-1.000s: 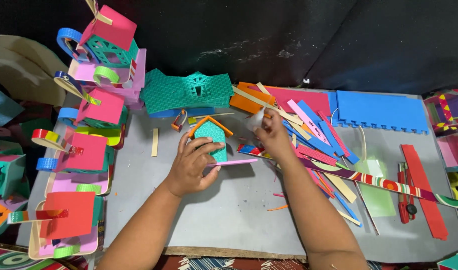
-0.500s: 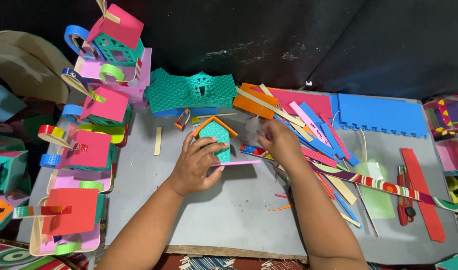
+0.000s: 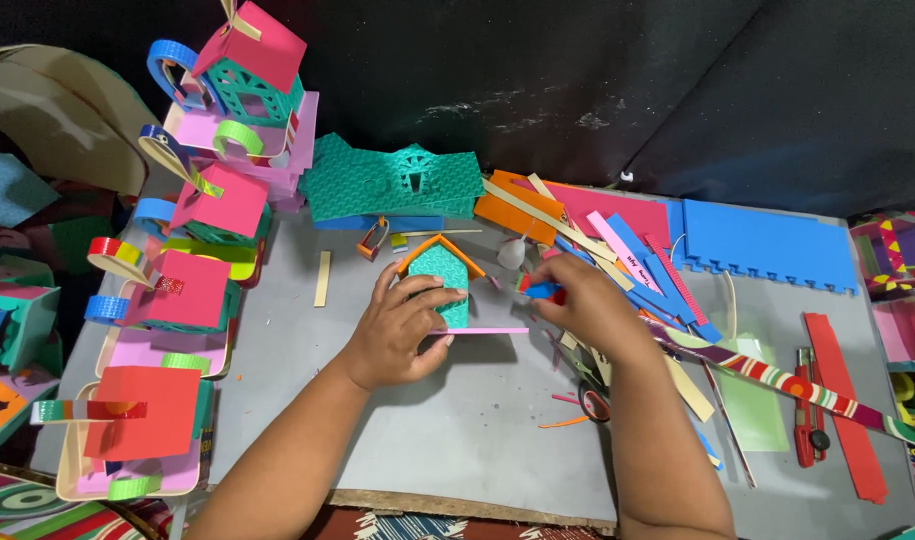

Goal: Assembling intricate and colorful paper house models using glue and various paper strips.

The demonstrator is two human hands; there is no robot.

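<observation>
A row of finished pink-roofed paper houses (image 3: 193, 290) stands well left of the left hand (image 3: 398, 335), whose fingers press down on a small teal house front (image 3: 440, 280). Just right, the right hand (image 3: 588, 310) pinches a small blue-and-red piece (image 3: 541, 290).

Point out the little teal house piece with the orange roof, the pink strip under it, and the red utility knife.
Teal house piece (image 3: 440, 268), head view, on its upper wall under the orange roof.
Pink strip (image 3: 490, 330), head view, on its bare right half.
Red utility knife (image 3: 808, 415), head view, on the middle of its handle.
</observation>
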